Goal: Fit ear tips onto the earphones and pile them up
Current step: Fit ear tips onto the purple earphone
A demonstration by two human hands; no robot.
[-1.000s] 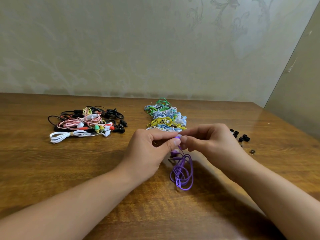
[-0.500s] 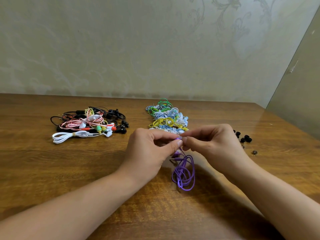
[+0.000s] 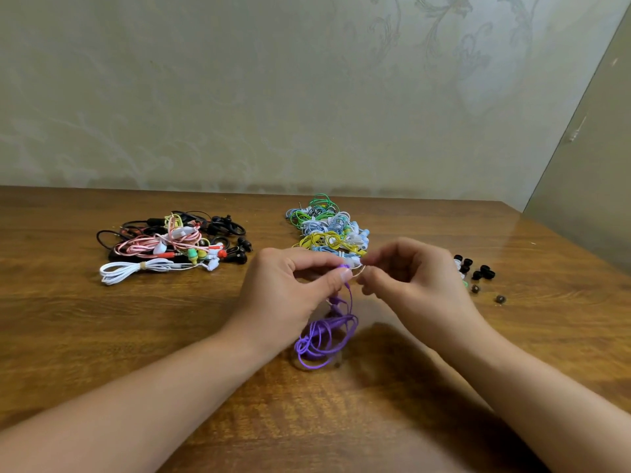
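Pale patterned wallpaper stood behind a brown wooden table (image 3: 102,336) that filled the lower half of the frame. At the centre, the left hand (image 3: 290,295) pinched a purple earbud (image 3: 344,266) between thumb and forefinger. The right hand (image 3: 416,285) met it with curled fingers, pinching something too small and blurred for me to name, probably an ear tip. The purple cord (image 3: 324,339) hung down from the bud and lay coiled on the wood below the hands.

At the left of the frame lay a pile of pink, white and black earphones (image 3: 170,245). Just behind the hands was a second pile of green, blue and yellow ones (image 3: 327,230). At the right edge, loose black ear tips (image 3: 478,269) were scattered.

I judged the tip was being pushed on. If pushed crookedly, it could slip from the fingers and roll away, or sit only half on the bud. The hanging cord could also catch when the pair is lifted.
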